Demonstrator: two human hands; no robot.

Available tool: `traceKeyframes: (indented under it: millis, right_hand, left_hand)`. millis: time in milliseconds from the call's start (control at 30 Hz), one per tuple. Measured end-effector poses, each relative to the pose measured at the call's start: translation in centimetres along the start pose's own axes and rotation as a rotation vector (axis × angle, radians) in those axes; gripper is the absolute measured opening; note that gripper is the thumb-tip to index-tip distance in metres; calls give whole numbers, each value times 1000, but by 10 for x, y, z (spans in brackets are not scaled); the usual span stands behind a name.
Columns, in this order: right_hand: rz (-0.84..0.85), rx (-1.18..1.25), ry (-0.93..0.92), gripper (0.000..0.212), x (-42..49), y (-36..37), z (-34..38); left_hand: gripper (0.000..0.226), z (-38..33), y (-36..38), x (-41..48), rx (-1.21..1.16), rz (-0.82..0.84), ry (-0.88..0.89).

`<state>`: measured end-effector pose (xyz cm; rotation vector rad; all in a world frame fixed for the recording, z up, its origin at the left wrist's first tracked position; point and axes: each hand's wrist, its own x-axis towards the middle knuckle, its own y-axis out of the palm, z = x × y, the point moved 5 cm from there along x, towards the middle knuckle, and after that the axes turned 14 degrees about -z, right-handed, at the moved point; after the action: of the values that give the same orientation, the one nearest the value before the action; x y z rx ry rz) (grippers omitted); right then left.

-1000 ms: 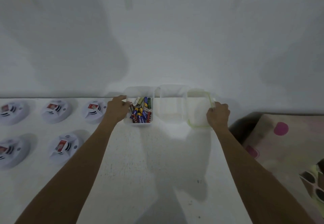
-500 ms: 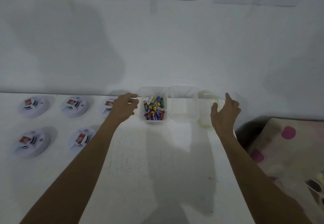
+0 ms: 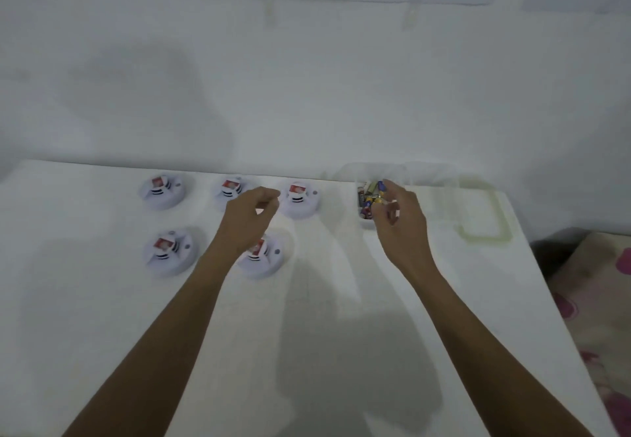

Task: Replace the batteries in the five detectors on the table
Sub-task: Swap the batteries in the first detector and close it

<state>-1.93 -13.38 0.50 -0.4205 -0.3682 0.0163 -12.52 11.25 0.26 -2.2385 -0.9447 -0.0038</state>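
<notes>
Five round white detectors with red labels lie on the white table (image 3: 307, 334): three in a back row (image 3: 163, 190) (image 3: 232, 188) (image 3: 300, 197) and two in front (image 3: 167, 248) (image 3: 264, 259). My left hand (image 3: 247, 219) hovers over them with loosely curled fingers, holding nothing, and its wrist hides part of the front right detector. A clear box of mixed batteries (image 3: 366, 197) stands at the back. My right hand (image 3: 399, 218) is over that box, fingers loosely bent down at the batteries; blur hides whether they touch one.
Right of the battery box are a second clear container (image 3: 430, 183) and a green-rimmed lid (image 3: 485, 231) near the table's right edge. Beyond that edge lies fabric with pink spots (image 3: 601, 286). A white wall rises straight behind the table.
My left hand left the battery box and went left over the detectors. My right hand let go of the lid and moved left onto the battery box. The view swung left.
</notes>
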Motion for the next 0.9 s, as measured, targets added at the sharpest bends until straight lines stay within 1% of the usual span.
traceKeyframes:
  millis: [100,267,433,500,533,567,633,700,800,833,900]
  right_hand:
    - [65,20,33,41,-26,36,21]
    - [222,-35,48,39,-72,91,35]
    - [359,-143,94,40,-100,133,30]
    - [394,-180,124,42,-107,144,26]
    - [408,-193,142,41,-110,148,24]
    - [418,-200,161,40,-114,152,23]
    - [408,-210,191,37,-117,158,23]
    - [376,-195,201,35,-119,159,25]
    - [320,-143,219,30,-124,155,30]
    - [299,-115,230,30,-126,151,30]
    - [250,-54,266,31,-129,140,34]
  left_hand:
    - [24,28,-20,-14,37,-3,-9]
    - [36,70,-28,-41,50,113,-116]
    - [50,73,-26,-52,34,219,-97]
    - [57,75,-24,-53,33,267,-133]
    - [59,74,-23,-52,32,268,-135]
    - [55,74,-22,-51,35,273,-124]
    - [43,68,-24,-53,30,278,-115]
    - [49,65,-25,-56,-3,261,-102]
    - [67,62,-28,-63,-25,255,-91]
    - [70,60,-28,-65,-33,252,-95]
    - [61,56,-32,-68,-66,240,-122]
